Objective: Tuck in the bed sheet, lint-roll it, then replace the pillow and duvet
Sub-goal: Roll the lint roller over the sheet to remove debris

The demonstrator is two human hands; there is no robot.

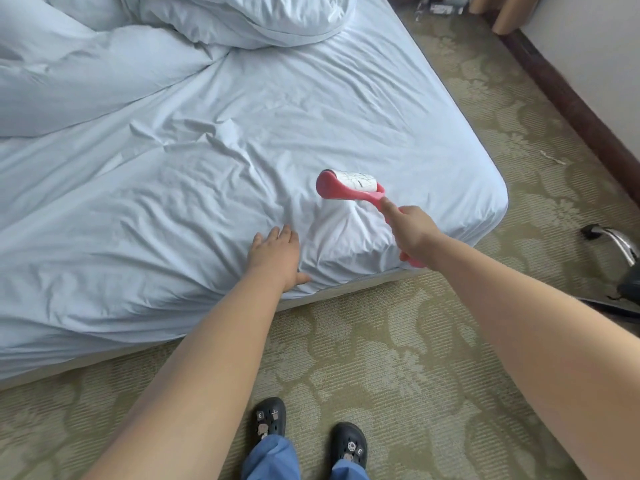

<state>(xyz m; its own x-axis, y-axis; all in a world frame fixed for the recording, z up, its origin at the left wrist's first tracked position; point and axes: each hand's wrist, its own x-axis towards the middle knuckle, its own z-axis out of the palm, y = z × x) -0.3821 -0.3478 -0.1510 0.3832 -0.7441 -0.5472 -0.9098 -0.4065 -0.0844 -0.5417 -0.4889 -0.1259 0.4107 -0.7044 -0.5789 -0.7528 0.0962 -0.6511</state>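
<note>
A pale blue bed sheet (214, 174) covers the mattress, wrinkled around its near corner. My right hand (410, 230) grips the pink handle of a lint roller (349, 187), index finger stretched along the handle. Its white roll lies against the sheet near the corner. My left hand (275, 252) rests flat on the sheet, fingers straight, just left of the roller. A crumpled duvet (69, 74) is bunched at the far left. A pillow (242, 19) lies at the head of the bed.
Patterned green carpet (398, 341) surrounds the bed. My feet in dark clogs (270, 417) stand close to the bed's edge. A chrome chair leg (616, 240) and a dark base sit at the right. A dark wooden skirting (571, 109) runs along the right wall.
</note>
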